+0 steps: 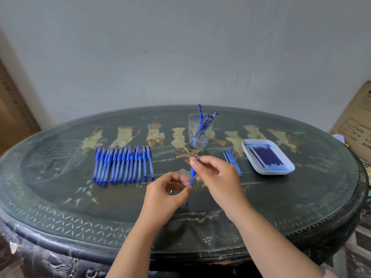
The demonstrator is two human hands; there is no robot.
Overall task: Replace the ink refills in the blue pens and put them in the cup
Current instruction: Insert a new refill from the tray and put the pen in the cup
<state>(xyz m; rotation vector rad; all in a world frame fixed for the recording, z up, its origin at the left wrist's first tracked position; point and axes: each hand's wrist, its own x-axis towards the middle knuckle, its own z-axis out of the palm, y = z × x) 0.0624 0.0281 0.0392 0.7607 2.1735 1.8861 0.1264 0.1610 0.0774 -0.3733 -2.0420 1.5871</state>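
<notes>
The dark oval desk [281, 207] carries everything. At its far right sits a white tray [289, 171] of refills [267, 157], and on the left lies a row of blue pens [122, 164], side by side with their long axes running near to far. The clear cup [206, 130] stands at the far middle with several pens leaning in it. In front of it both hands work above the desk on one pen [192, 175]. The right hand [217, 177] has a pinching grip on the pen's far, upper end, thumb and fingertips closed on it. The left hand [166, 194] has a curled grip on the lower barrel, the end poking out nearer the person. The pen's long axis runs nearly straight away from the person and points roughly at the cup, which stands beyond the right hand, the nearer of the two. A few loose refills [231, 160] lie just right of that hand. This looks like twisting at the tip end, though whether on or off I cannot tell.
</notes>
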